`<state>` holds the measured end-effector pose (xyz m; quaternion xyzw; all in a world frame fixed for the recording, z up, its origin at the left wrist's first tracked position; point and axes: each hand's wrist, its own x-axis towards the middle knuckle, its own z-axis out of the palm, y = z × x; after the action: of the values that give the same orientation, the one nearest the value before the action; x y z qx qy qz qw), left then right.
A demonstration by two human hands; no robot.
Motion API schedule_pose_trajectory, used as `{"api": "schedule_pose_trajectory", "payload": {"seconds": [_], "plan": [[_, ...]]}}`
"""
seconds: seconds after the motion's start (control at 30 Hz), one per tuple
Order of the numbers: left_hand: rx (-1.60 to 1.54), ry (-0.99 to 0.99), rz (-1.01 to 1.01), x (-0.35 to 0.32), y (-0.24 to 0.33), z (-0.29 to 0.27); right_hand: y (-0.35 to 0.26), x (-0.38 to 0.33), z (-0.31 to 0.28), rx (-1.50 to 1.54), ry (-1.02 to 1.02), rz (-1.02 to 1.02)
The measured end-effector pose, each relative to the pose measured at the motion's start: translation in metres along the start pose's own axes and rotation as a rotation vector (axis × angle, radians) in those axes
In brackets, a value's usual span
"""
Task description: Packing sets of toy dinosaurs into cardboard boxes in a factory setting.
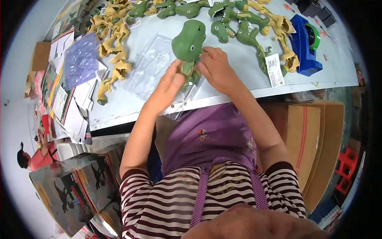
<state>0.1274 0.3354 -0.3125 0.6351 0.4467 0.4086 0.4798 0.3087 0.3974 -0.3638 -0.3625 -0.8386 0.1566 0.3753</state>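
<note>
Between my two hands, close to the table's front edge, is a green toy dinosaur (188,42), its big rounded head toward the far side. Fingers of my left hand (168,85) are closed on the toy's lower body from the left. From the right, the bent fingers of my right hand (218,68) grip it just below the head; some fingertips are hidden. A clear plastic blister tray (149,65) lies under and to the left of the toy. Its lower part shows beneath my hands.
Yellow toy dinosaurs (115,51) lie at the left, and green ones (223,30) along the back and right. A blue tape dispenser (301,49) stands at the right. Purple-tinted trays (81,59) rest on printed cards (73,113). Cardboard boxes (296,139) flank me below; someone (41,155) is at far left.
</note>
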Motion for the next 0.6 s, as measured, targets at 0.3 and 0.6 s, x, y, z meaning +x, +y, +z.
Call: {"api": "schedule_pose_trajectory", "payload": {"seconds": [0.3,0.6], "plan": [[1.035,-0.060,0.728,0.162,-0.011,-0.023,0.003,0.002,-0.001,0.053,0.025,0.036],[0.650,-0.123,0.755,0.215,0.005,-0.013,0.001,0.000,-0.010,0.022,-0.097,0.094]]}}
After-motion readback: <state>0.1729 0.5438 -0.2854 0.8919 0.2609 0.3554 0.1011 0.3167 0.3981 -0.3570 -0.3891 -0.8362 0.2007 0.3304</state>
